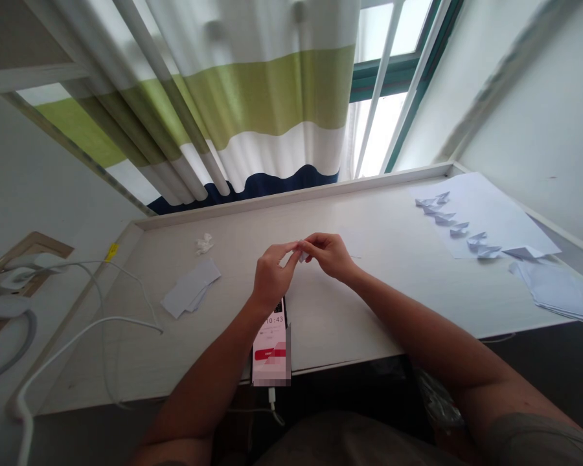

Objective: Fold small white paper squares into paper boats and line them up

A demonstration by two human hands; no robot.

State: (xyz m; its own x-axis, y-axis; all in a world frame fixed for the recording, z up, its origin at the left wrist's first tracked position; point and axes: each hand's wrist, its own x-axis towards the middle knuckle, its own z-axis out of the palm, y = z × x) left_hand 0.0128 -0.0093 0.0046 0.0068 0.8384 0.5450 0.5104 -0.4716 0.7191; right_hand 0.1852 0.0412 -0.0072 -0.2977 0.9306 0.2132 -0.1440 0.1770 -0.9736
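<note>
Above the middle of the white desk (369, 310), a small piece of folded paper (303, 257) is pinched between both hands. My left hand (273, 272) is closed on it from the left, thumb and index finger meeting at the paper. From the right, my right hand (329, 254) grips it with curled fingers, and the fingertips of both hands touch. Most of the paper is hidden by the fingers, so its folds cannot be made out. A phone (269, 343) with a lit screen lies below my left wrist at the desk's front edge.
At the right, several small folded paper shapes (459, 229) sit on a large white sheet (505, 213), near a paper stack (556, 291). To the left lie loose paper slips (192, 288) and a crumpled paper (204, 244). White cables (102, 320) cross the desk's left side.
</note>
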